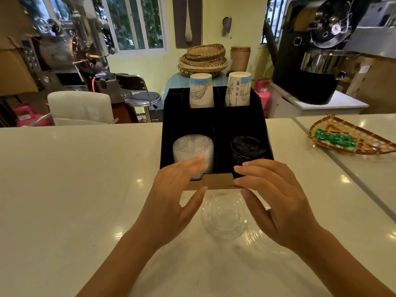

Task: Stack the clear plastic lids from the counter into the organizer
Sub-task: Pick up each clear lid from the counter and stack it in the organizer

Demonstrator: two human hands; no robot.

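Observation:
A black organizer [188, 118] stands on the white counter in front of me. Its front left compartment holds a stack of clear plastic lids [192, 148]; the front right one holds black lids [246, 147]. A clear domed lid [224, 215] lies on the counter between my hands, and a second clear lid [260, 239] lies flat partly under my right hand. My left hand [177, 196] hovers open just left of the domed lid, its fingers apart. My right hand [272, 196] hovers open just right of it. Neither hand grips anything.
Two stacks of paper cups [201, 91] [237, 90] stand upside down in the organizer's rear compartments. A brown cardboard piece [217, 181] sits at its front edge. A woven tray with green packets [347, 140] lies at the right. Bare counter [75, 179] spreads to the left.

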